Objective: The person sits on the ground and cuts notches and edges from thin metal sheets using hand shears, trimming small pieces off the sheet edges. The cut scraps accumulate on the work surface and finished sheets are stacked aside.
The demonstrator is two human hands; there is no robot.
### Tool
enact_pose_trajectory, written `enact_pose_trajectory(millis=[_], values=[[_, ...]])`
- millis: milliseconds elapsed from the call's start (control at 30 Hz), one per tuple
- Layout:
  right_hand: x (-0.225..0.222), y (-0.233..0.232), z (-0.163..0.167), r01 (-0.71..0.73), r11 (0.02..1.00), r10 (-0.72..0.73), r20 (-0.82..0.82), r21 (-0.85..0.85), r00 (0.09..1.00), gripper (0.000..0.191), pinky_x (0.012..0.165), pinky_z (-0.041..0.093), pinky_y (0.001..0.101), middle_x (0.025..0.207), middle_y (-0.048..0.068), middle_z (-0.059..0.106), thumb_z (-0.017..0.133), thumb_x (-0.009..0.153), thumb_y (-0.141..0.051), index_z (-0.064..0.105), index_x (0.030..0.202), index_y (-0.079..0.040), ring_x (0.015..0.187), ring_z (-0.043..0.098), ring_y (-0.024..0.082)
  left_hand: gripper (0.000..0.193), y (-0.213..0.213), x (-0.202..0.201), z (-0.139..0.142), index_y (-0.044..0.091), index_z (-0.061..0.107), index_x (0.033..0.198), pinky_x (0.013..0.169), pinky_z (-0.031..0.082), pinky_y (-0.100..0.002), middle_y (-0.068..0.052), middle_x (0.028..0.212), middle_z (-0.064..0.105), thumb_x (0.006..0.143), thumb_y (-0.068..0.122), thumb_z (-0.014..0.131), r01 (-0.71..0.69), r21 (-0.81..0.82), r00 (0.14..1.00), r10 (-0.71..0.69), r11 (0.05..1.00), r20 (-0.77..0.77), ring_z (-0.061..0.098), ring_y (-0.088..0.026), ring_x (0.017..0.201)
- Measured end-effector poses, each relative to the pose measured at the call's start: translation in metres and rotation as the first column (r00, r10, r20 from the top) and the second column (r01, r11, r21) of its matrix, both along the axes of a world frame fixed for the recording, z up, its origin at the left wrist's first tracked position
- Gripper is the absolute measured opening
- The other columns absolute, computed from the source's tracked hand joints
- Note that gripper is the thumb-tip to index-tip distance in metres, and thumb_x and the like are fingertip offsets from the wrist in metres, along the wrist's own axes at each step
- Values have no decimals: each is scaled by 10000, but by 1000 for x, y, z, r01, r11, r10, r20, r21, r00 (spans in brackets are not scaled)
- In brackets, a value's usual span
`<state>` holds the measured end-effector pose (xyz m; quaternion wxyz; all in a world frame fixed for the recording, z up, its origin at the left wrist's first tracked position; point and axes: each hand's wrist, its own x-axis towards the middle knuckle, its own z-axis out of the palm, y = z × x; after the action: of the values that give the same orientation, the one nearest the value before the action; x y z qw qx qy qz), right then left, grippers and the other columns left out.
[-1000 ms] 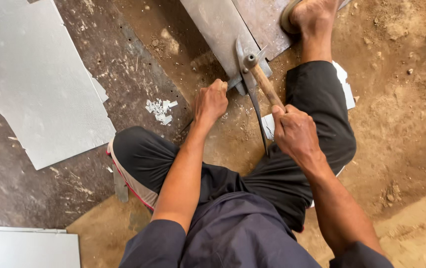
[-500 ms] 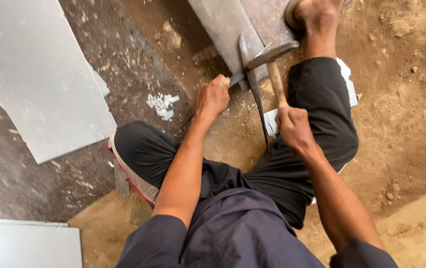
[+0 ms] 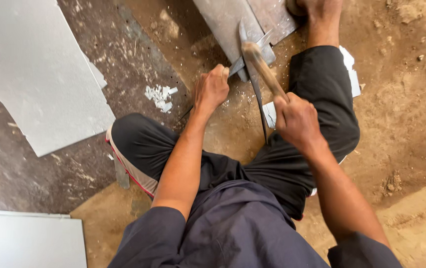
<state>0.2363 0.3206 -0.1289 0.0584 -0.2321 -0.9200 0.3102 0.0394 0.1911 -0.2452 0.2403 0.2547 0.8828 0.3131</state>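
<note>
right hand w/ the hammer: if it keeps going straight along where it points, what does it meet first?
Likely the metal sheet on the ground. The right hand points up-frame along the hammer, whose head sits over the chisel gripped by the left hand. Depth is unclear.

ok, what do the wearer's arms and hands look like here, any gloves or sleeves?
No gloves: both the left hand and the right hand are bare, with no rings, watch or bands visible. The forearms are bare too. Short dark blue-grey sleeves end around the elbows, loose and plain, no markings. They belong to a shirt of the same cloth.
</note>
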Motion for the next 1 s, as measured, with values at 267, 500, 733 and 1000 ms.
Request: enact_pose_trajectory(millis=[267,500,733,1000], values=[[4,-7,-13,193,905,-253,-118,-378,960,473,506,378,377,585,138,491,450,1124,-171,507,704,39,508,462,241,291,0,-1,12,130,640,1011,782,513,-608,-224,991,712,1024,388,507,-7,-50,999,9,999,33,641,-515,936],[9,-32,-18,198,940,-261,-216,-277,941,445,551,395,384,676,134,513,442,1127,-167,514,735,30,551,499,259,252,1,3,11,104,640,1002,738,529,-580,-235,951,705,1018,339,548,-6,29,1000,6,1000,10,648,-504,923],[7,-19,-5,43,999,-38,-136,31,990,401,602,472,464,783,193,599,488,1116,-222,649,846,26,653,594,409,299,2,0,3,110,652,1026,755,531,-574,-241,939,718,1062,365,501,22,-32,1000,-22,999,3,673,-497,897],[14,-1,-25,326,787,-461,-148,-525,875,546,514,350,398,647,131,503,471,1182,-288,521,735,22,560,460,247,302,1,0,3,135,657,1013,758,522,-587,-238,952,706,1024,401,515,5,-35,1000,-5,999,4,656,-499,913]])
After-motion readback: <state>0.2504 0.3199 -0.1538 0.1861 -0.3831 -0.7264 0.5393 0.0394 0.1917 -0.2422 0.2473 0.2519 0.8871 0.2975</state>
